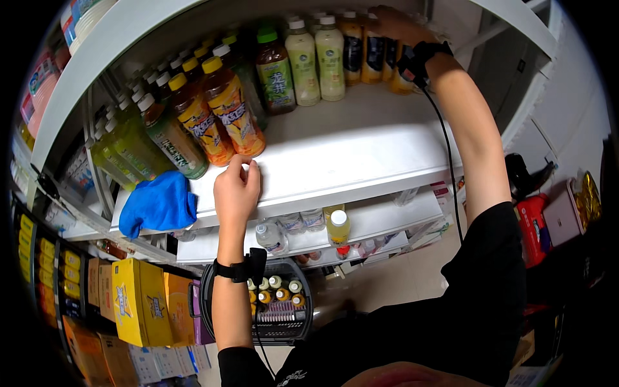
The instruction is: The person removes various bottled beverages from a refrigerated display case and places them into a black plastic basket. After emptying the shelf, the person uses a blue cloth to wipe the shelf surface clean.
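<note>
My left hand (pixel 237 188) rests at the front of the white shelf (pixel 329 169), fingers curled in with nothing seen in them. Just beyond it stand two yellow-capped bottles of orange-labelled tea, the nearer one a plastic bottle (pixel 234 109). To its left a blue cloth (pixel 159 203) hangs partly over the shelf edge. My right hand (pixel 399 23) reaches to the back right, over a row of orange drink bottles with dark labels (pixel 374 55). It is dim and blurred there, and whether its fingers grip a bottle cannot be told. Pale-green bottles (pixel 331 60) stand left of that row.
Below my left forearm, a dark plastic basket (pixel 309 319) holds several bottles. A lower shelf (pixel 377 232) bears water bottles and a yellow drink bottle (pixel 338 228). Yellow cartons (pixel 140 302) are stacked at left. A black cable (pixel 449 159) hangs from my right wrist strap.
</note>
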Motion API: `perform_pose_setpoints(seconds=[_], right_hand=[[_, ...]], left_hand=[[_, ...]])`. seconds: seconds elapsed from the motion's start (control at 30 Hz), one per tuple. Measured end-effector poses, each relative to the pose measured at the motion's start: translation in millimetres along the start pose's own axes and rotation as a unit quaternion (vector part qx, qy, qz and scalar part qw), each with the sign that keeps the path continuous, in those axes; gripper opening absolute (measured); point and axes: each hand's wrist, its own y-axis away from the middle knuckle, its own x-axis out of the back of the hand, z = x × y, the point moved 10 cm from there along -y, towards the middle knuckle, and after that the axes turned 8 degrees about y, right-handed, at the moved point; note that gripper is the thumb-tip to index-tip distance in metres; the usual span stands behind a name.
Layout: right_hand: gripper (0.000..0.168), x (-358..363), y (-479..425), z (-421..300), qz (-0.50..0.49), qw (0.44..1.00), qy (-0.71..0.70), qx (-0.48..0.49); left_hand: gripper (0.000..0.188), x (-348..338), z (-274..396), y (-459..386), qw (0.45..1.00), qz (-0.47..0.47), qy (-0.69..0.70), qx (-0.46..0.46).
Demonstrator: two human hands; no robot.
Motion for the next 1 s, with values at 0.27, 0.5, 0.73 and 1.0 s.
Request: perform_pose_setpoints(seconds=[0.27,0.5,0.73,1.0], right_hand=[[0.071,-44.9,-47.2,-15.3,0.002,0.997,-0.060,-0.041],[0.068,-17.3,-28.0,-25.8,0.070,0.996,0.051,-0.027],[0.045,42.0,11.4,-58.2,0.044,0.997,0.062,-0.030],[0.043,130.8,89.7,-81.0,0.133,0.987,0.015,0.084]], left_hand=[[0.013,-2.1,-4.4,-0.8,1.000,-0.004,-0.003,0.018],[0.013,-3.9,-3.1,-0.7,1.000,-0.007,-0.010,0.011],[0.014,-0.8,-1.4,0.6,1.000,-0.015,-0.024,0.006],[0.016,-2.2,-1.2,-1.1,0.999,-0.001,-0.033,-0.023]])
